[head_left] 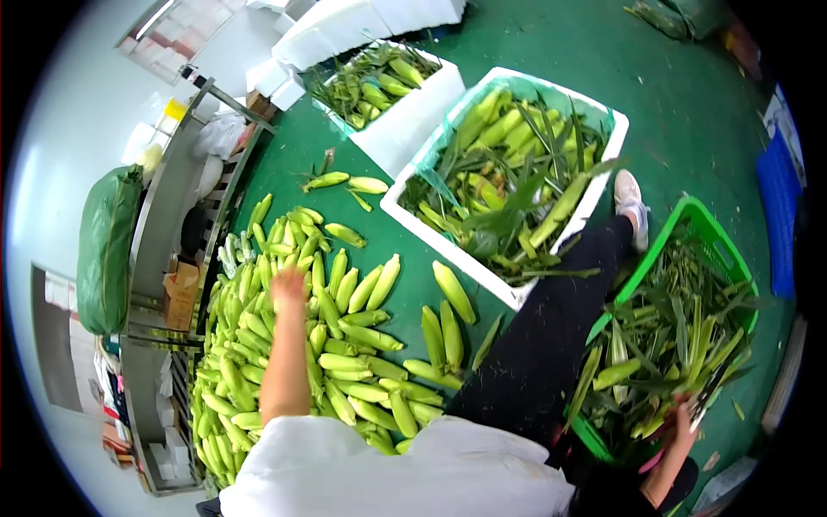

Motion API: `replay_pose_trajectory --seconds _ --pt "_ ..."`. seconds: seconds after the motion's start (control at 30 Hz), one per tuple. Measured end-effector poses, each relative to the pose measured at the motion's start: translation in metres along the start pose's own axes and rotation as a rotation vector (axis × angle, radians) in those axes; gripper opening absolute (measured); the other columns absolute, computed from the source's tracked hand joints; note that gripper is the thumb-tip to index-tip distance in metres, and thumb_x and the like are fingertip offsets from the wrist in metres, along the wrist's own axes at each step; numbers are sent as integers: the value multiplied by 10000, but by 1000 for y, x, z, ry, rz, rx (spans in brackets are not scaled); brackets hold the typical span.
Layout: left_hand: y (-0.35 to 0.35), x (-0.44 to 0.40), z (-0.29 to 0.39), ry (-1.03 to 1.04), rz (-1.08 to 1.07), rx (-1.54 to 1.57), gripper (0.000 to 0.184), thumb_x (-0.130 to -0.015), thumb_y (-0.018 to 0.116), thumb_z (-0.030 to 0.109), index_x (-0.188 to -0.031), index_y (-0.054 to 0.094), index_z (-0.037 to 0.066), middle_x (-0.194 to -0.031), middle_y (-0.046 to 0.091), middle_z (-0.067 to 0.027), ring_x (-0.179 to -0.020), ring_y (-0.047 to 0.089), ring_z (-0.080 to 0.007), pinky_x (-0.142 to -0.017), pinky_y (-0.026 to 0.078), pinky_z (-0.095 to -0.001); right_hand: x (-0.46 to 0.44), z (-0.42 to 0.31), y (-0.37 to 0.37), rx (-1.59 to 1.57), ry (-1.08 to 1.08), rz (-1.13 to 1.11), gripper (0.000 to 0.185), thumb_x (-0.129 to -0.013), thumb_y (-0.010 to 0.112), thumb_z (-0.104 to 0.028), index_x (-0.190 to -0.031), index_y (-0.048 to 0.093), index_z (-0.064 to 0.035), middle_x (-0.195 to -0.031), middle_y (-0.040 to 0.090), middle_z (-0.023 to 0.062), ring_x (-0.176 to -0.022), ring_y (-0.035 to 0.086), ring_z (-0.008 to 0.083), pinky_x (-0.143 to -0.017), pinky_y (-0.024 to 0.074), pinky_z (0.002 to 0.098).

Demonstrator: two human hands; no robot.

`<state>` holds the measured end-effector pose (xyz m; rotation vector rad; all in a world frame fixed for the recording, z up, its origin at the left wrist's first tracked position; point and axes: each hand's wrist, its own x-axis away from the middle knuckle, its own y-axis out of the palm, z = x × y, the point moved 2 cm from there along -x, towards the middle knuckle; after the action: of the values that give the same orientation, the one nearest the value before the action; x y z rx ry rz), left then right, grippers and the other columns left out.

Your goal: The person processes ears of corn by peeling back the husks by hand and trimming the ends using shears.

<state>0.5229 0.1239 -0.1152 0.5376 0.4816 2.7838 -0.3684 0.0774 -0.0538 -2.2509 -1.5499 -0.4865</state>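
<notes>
My left hand [289, 283] reaches out over a big heap of corn ears [250, 340] in pale green husks on the floor to the left. Motion smears its fingers, so I cannot see whether they hold anything. At the lower right, my right hand [683, 415] is closed round what looks like a knife [708, 395], its dark, light-edged blade pointing up and away. This hand is above the near right side of a green plastic basket [642, 269] full of stripped husks and leaves [689, 319]. A corn ear [617, 373] lies among those leaves.
Ahead, a white foam box [495, 289] holds leafy corn ears; another foam box [409, 125] stands behind it. My outstretched leg [547, 336] lies between heap and basket. Metal shelving [159, 233] with a green sack [108, 250] lines the left wall. A blue crate [780, 215] stands right.
</notes>
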Motion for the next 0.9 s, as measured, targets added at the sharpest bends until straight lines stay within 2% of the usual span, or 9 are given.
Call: replay_pose_trajectory --seconds 0.07,0.17,0.2,0.3,0.33,0.47,0.67,0.8,0.9 --pt "144 20 -85 -38 -685 26 264 -958 517 221 -1097 576 5 -985 655 -147 -915 617 -281 -896 504 -387 12 22 30 -475 49 -289 483 -925 616 -320 -1311 496 -56 -1112 600 97 -1013 602 205 -932 493 403" --pt "302 29 -245 -659 -383 -53 451 -967 481 413 -1086 585 -9 -1040 664 -226 -931 653 -370 -817 539 -543 59 1 80 -909 345 -617 545 -904 619 -303 -1361 449 -60 -1162 587 105 -1080 583 230 -999 461 457" --pt "334 81 -273 -481 -268 -363 574 -979 445 497 -1233 551 -6 -1186 622 -247 -1051 607 -408 -876 479 -618 71 7 86 -944 433 -637 552 -899 626 -301 -1362 448 -59 -1163 587 107 -1086 581 235 -1000 458 461" --pt "359 114 -435 -723 -363 -468 608 -919 614 418 -1341 502 -5 -1266 616 -158 -1119 566 -339 -953 457 -464 107 24 98 -1004 625 -624 574 -885 646 -294 -1368 446 -58 -1168 585 113 -1104 574 250 -1004 450 474" --pt "365 140 -490 -399 -158 -893 610 -889 677 307 -1341 482 -53 -1312 562 -194 -1161 537 -321 -990 441 -438 115 30 101 -1030 655 -607 581 -880 652 -291 -1370 445 -58 -1170 585 114 -1110 572 254 -1006 447 478" --pt "328 184 -425 -769 -391 -88 564 -837 746 205 -1289 498 -26 -1221 610 -157 -1025 607 -298 -857 512 -435 127 43 90 -1133 618 -543 612 -860 678 -282 -1377 442 -56 -1176 582 122 -1133 563 273 -1011 436 494" --pt "355 336 -244 217 -871 -343 583 -829 748 115 -1310 426 45 -1126 602 -98 -985 580 -188 -878 483 -341 95 31 72 -858 115 -507 729 -784 743 -210 -1418 414 -64 -1181 579 116 -1133 557 299 -1022 409 509" --pt "379 441 -168 769 -1309 -849 714 -695 790 129 -1333 475 64 -1169 613 -158 -1073 618 -297 -919 491 -361 63 -24 56 -200 -137 -402 836 -736 778 -106 -1453 357 -25 -1238 552 122 -1231 507 290 -1059 386 402" --pt "369 510 -155 1199 -1422 -1069 775 -627 827 126 -1336 516 109 -1120 624 -147 -1029 604 -368 -888 501 -423 46 -42 43 161 -402 -241 897 -737 817 -273 -1442 350 28 -1325 499 195 -1253 483 337 -1062 374 388"
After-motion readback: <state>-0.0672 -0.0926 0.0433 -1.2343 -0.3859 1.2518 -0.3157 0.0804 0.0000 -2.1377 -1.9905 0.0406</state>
